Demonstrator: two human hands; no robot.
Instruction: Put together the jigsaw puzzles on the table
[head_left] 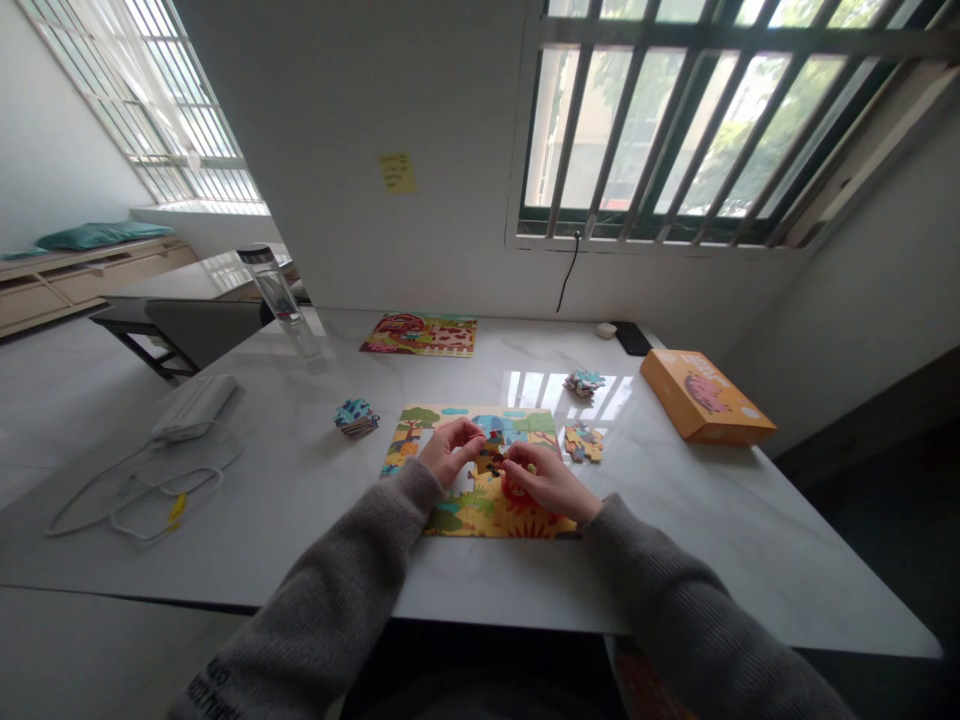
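Observation:
A colourful jigsaw board (450,500) lies on the white table (315,500) in front of me. Over its middle, my left hand (448,450) and my right hand (546,482) meet, fingers curled and pinched on a small dark puzzle piece (490,459) held just above the picture. Both grey sleeves reach in from the bottom edge. Loose pieces (584,442) lie just right of the board, a small stack (356,416) sits to its left, and another stack (584,383) lies behind.
A second puzzle picture (420,335) lies at the back, an orange box (703,397) at the right, a clear bottle (281,297) at the back left. A white adapter with coiled cable (191,408) sits left. A black phone (634,338) rests by the wall.

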